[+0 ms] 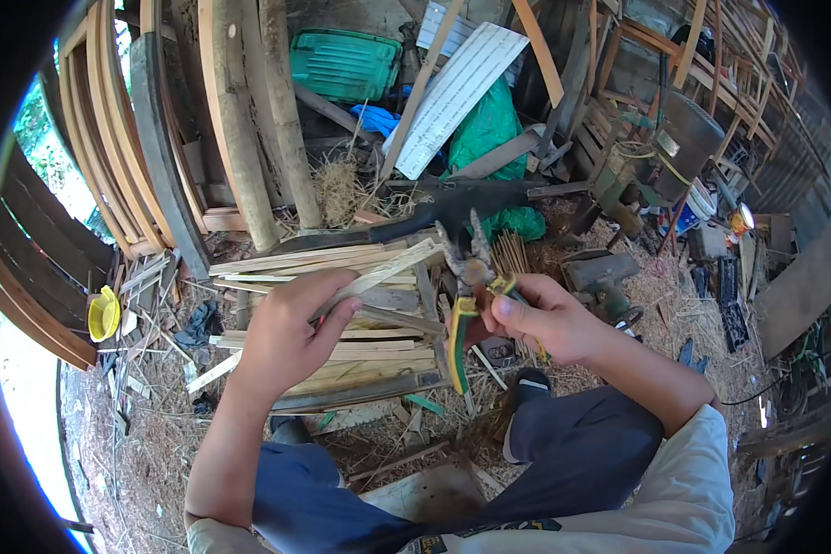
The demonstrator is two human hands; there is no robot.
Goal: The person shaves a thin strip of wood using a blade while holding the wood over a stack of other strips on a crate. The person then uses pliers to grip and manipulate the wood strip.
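Observation:
My left hand (pixel 294 328) grips a pale wooden strip (pixel 392 265), angled up to the right. My right hand (pixel 549 319) holds pliers (pixel 462 342) with yellow-and-green handles and worn metal jaws, which look spread, beside the strip's upper end. I cannot tell whether they touch it. Below both hands, more split pale strips (pixel 351 367) lie side by side on a low wooden support (pixel 323 402). A long dark object (pixel 411 218) lies behind the pliers; I cannot make out what it is.
Wooden planks and frames (pixel 111 138) lean at left, near a yellow bowl (pixel 103 314). A green plastic bin (pixel 342 65), white panel (pixel 448 97) and green sheeting (pixel 485 129) are at back. A rusty machine (pixel 674 138) stands at right. Shavings and scraps cover the floor (pixel 646 369).

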